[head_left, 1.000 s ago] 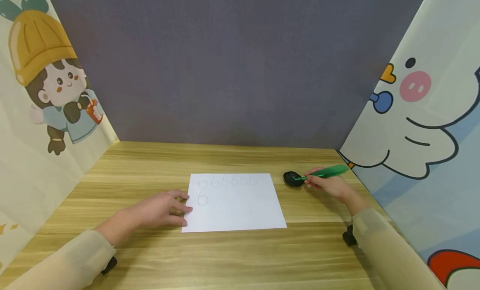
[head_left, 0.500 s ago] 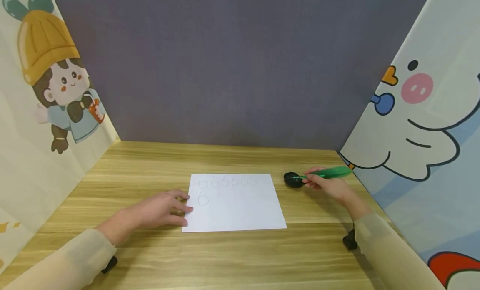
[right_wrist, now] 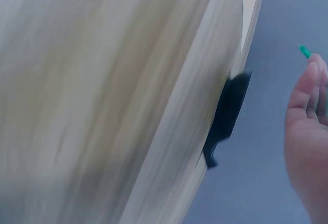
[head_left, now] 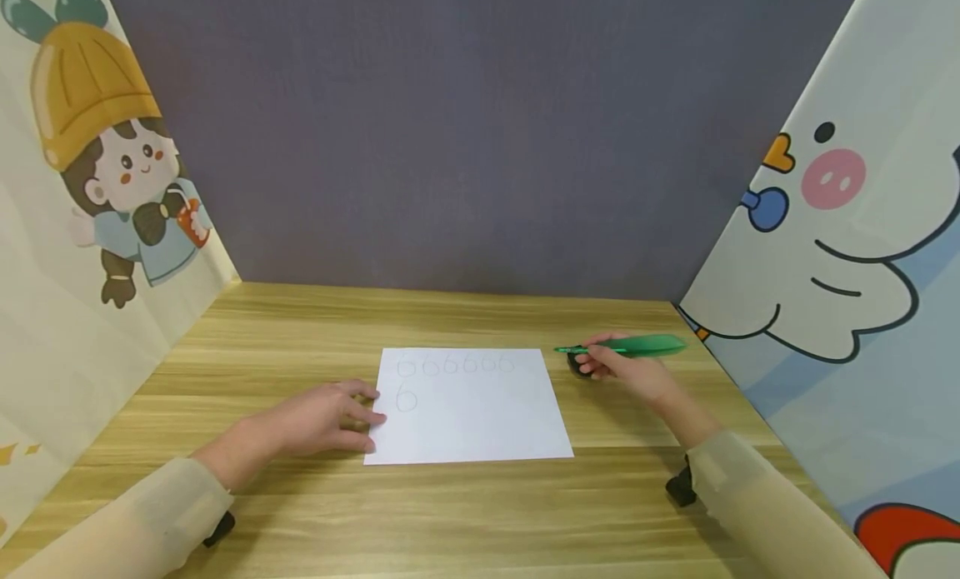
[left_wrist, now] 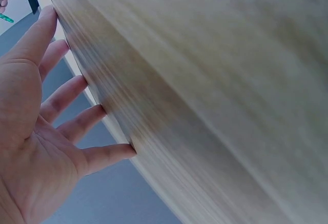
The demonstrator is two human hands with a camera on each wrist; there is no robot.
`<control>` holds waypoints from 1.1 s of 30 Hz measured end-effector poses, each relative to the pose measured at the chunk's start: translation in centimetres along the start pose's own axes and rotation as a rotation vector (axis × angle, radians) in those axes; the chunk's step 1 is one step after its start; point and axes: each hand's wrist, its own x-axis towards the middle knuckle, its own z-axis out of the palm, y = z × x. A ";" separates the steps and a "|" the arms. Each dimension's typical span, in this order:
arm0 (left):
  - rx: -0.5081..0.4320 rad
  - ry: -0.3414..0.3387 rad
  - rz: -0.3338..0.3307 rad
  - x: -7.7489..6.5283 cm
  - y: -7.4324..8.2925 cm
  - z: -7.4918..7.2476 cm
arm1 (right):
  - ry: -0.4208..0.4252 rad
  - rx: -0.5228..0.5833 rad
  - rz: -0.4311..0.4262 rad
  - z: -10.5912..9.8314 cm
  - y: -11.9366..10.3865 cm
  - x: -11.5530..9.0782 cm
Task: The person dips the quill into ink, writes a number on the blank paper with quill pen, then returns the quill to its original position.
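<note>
A sheet of white paper (head_left: 480, 425) lies on the wooden table, with a row of faint 6-like figures along its top and one more below at the left. My left hand (head_left: 322, 416) rests at the sheet's left edge, fingers spread and fingertips on the paper. In my right hand (head_left: 633, 377) I pinch a green feather pen (head_left: 648, 346), its tip pointing left near the paper's upper right corner. Partly hidden behind the right fingers is a small black inkwell (head_left: 575, 364). The right wrist view shows that inkwell (right_wrist: 230, 106) on the table, apart from the raised hand.
The wooden table (head_left: 450, 521) stretches around the sheet on all sides. A dark grey panel (head_left: 450, 146) closes off the back. Cartoon-printed panels stand at the left (head_left: 45, 354) and right (head_left: 885, 396).
My right hand has lifted the feather pen's tip out of the black inkwell and moved left toward the paper. The left hand has stayed in place.
</note>
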 end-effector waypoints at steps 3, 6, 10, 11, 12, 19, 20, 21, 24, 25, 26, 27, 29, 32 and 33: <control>0.003 0.001 -0.002 0.1 -0.1 0.1 | -0.002 -0.012 -0.015 1.0 -0.5 0.1; 0.008 0.005 0.000 0.1 0.0 0.1 | 0.009 -0.033 -0.005 2.0 -0.9 0.2; 0.013 0.005 0.003 0.1 0.0 0.1 | 0.023 -0.045 0.019 3.2 -1.5 0.2; 0.013 0.005 0.001 0.1 0.0 0.1 | 0.023 -0.043 0.018 3.5 -1.7 0.2; 0.012 0.004 0.000 0.1 0.0 0.1 | 0.022 -0.039 0.019 3.8 -1.8 0.2; 0.009 0.002 -0.006 0.1 0.2 0.1 | -0.011 0.000 0.001 5.6 -2.4 0.3; 0.009 0.001 -0.007 0.1 0.2 0.0 | -0.019 0.002 -0.003 5.9 -2.4 0.4; 0.009 0.000 -0.009 0.0 0.2 0.0 | -0.023 0.000 -0.005 6.2 -2.5 0.4; 0.010 -0.002 -0.010 0.0 0.2 0.0 | -0.048 -0.006 -0.007 7.0 -2.5 0.5; 0.011 -0.003 -0.010 0.0 0.2 0.0 | -0.052 -0.007 -0.009 7.3 -2.6 0.6; 0.011 -0.003 -0.009 0.0 0.2 0.0 | -0.055 -0.004 -0.010 7.6 -2.6 0.6; 0.012 -0.004 -0.008 -0.1 0.2 0.0 | -0.057 0.002 -0.012 7.9 -2.6 0.7; 0.011 -0.005 -0.005 -0.1 0.2 0.0 | -0.069 0.021 -0.012 8.4 -2.7 0.7; 0.004 -0.007 -0.002 -0.1 0.2 0.0 | -0.079 0.047 -0.006 9.2 -2.9 0.8; 0.001 -0.007 0.001 -0.1 0.2 0.0 | -0.086 0.051 -0.004 9.5 -3.0 0.8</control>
